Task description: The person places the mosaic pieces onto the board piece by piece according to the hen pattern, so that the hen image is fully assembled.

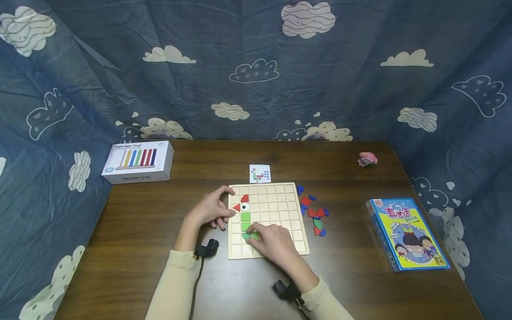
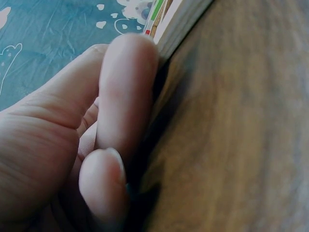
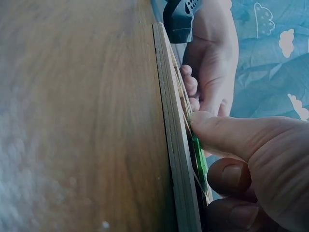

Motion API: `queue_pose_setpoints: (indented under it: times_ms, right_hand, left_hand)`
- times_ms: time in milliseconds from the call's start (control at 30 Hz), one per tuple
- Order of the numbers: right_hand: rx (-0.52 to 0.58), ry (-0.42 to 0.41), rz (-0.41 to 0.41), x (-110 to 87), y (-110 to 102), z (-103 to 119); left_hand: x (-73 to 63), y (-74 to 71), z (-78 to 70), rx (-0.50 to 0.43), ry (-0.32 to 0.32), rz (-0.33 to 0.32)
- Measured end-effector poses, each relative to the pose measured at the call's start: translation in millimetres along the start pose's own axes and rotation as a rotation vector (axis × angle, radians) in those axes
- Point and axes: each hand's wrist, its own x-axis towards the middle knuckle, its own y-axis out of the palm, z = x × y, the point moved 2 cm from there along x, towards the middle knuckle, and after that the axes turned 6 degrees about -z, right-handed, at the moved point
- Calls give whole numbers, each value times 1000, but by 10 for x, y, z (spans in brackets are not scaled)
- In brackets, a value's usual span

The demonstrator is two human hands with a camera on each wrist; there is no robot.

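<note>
A pale wooden grid board [image 1: 276, 213] lies on the table. At its left edge is my left hand [image 1: 210, 209], thumb and index finger spread apart and touching the edge, the other fingers loosely bent beside it. My right hand [image 1: 274, 242] reaches over the lower left cells, its thumb and index fingertips pinching a rounded green piece [image 1: 246, 236]. In the right wrist view the thumb lies right at a green piece [image 3: 200, 162]. Above it on the board sit green squares [image 1: 246, 217], a white eye piece [image 1: 245, 207], a red triangle [image 1: 237, 207] and a red quarter-round [image 1: 245, 198].
Loose red, blue and green pieces [image 1: 318, 212] lie right of the board. A pattern card [image 1: 260, 174] is just behind it. A white box [image 1: 138, 162] stands back left, a pink figurine [image 1: 367, 158] back right, and a blue-yellow box [image 1: 408, 234] lies at right.
</note>
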Motion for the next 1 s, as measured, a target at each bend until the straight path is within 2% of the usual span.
queue_pose_setpoints:
  times_ms: [333, 667, 1000]
  right_hand:
    - [-18, -9, -3, -1, -9, 7]
    - [-25, 33, -17, -3, 7, 0]
    - [-28, 8, -9, -11, 0, -6]
  left_hand:
    - [0, -3, 1, 2, 1, -3]
    - [6, 7, 9, 14, -11, -8]
    - [13, 10, 21, 6, 1, -9]
